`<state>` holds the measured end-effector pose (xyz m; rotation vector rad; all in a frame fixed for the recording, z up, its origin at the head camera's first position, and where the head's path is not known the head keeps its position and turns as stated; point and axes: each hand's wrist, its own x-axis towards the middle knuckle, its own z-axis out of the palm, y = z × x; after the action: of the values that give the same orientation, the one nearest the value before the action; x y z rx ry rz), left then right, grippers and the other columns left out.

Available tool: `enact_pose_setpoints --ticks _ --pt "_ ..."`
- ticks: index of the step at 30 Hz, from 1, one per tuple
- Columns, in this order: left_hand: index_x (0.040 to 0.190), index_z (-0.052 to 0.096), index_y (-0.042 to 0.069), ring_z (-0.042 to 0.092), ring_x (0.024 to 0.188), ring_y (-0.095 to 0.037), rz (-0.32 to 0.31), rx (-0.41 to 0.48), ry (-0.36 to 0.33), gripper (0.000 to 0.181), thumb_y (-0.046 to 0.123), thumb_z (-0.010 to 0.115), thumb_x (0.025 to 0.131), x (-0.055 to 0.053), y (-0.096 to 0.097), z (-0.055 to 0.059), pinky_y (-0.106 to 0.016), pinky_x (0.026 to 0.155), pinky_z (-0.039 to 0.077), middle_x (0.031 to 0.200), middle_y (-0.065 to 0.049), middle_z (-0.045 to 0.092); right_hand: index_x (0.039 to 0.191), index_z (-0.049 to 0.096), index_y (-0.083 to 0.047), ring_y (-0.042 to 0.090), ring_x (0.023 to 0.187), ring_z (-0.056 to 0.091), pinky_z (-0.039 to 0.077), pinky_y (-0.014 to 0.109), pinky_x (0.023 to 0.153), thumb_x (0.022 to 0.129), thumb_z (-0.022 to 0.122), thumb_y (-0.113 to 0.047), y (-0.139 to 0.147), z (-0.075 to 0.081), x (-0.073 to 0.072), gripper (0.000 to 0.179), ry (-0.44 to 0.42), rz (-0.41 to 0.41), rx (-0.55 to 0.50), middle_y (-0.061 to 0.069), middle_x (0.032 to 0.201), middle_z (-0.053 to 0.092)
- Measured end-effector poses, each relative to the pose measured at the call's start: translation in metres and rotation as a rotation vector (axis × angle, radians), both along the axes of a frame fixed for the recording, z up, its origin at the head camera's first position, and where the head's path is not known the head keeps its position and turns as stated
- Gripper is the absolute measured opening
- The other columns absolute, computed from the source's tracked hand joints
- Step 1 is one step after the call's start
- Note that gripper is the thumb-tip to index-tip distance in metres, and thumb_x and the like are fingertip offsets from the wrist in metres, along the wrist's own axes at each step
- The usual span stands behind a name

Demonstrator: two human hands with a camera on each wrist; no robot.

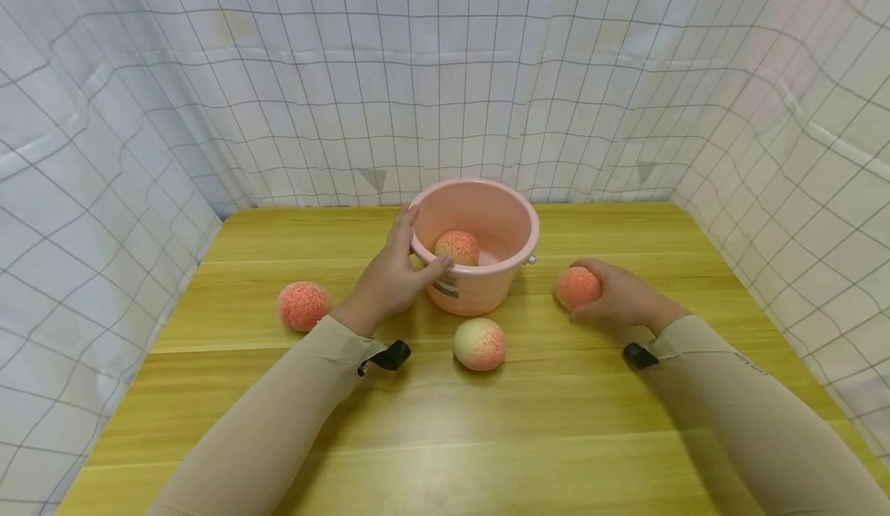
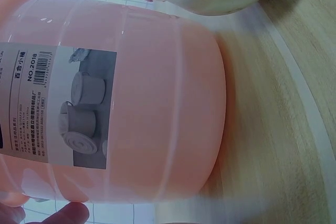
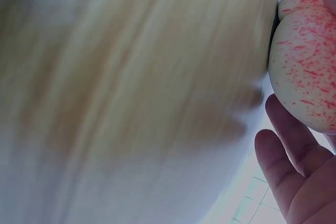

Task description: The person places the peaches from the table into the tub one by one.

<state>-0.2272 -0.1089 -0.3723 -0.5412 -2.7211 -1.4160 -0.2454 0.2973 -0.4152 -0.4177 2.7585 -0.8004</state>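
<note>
A pink bucket (image 1: 480, 284) stands upright at the back middle of the table. My left hand (image 1: 391, 276) grips its left side, with the thumb over the near rim; a printed label (image 2: 58, 103) shows in the left wrist view. Inside the bucket lies a reddish speckled peach (image 1: 456, 247). To the right, my right hand (image 1: 619, 293) holds another peach (image 1: 578, 288), fingers around its far and right side. That peach (image 3: 310, 66) appears pale with red flecks and a crease in the right wrist view, low over the table or touching it; I cannot tell which.
One pale and pink peach (image 1: 480, 344) lies just in front of the bucket. A redder peach (image 1: 304, 306) sits left of my left forearm. Wood-grain table (image 1: 445, 454) spreads beneath everything, with white grid-patterned curtains (image 1: 459, 83) at the back and both sides.
</note>
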Motion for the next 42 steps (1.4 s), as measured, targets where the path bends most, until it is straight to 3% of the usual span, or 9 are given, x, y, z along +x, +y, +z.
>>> enact_pose_setpoints --ticks 5,9,19,24,42 --pt "0.171 0.004 0.03 0.011 0.164 -0.035 0.002 0.007 -0.001 0.099 0.056 0.067 0.098 0.001 0.0 0.0 -0.065 0.127 0.021 0.178 0.002 -0.009 0.152 0.047 -0.015 0.032 0.113 0.066 0.056 0.054 0.098 0.079 0.092 -0.035 -0.003 0.004 0.001 0.088 0.0 -0.028 -0.005 0.015 0.134 0.066" --pt "0.171 0.005 0.029 0.011 0.164 -0.034 0.001 0.011 -0.002 0.099 0.055 0.067 0.098 0.001 0.0 0.001 -0.065 0.127 0.021 0.178 0.002 -0.009 0.15 0.049 -0.015 0.032 0.111 0.067 0.057 0.053 0.096 0.08 0.092 -0.033 -0.003 0.01 -0.001 0.085 0.055 -0.052 -0.017 0.015 0.133 0.066" --pt "0.171 0.004 0.028 0.014 0.163 -0.036 0.002 0.009 -0.004 0.099 0.055 0.067 0.099 0.003 0.001 0.003 -0.066 0.126 0.023 0.178 0.002 -0.009 0.148 0.052 -0.009 0.036 0.112 0.066 0.055 0.056 0.094 0.082 0.093 -0.029 -0.007 0.042 -0.002 0.08 0.182 -0.059 -0.074 0.019 0.135 0.065" --pt "0.171 0.004 0.029 0.013 0.163 -0.036 0.0 0.009 -0.009 0.101 0.062 0.065 0.097 0.003 0.0 0.003 -0.066 0.126 0.022 0.178 0.002 -0.009 0.149 0.051 -0.011 0.036 0.113 0.067 0.057 0.057 0.095 0.081 0.093 -0.038 -0.012 0.057 -0.002 0.084 0.193 -0.069 -0.103 0.017 0.138 0.064" --pt "0.171 0.004 0.028 0.012 0.164 -0.033 0.013 0.014 -0.014 0.1 0.056 0.067 0.097 0.003 0.001 0.002 -0.065 0.127 0.021 0.179 0.0 -0.006 0.15 0.048 -0.014 0.036 0.117 0.065 0.056 0.057 0.098 0.084 0.092 -0.032 -0.033 0.093 -0.002 0.082 0.198 -0.069 -0.172 0.013 0.143 0.059"
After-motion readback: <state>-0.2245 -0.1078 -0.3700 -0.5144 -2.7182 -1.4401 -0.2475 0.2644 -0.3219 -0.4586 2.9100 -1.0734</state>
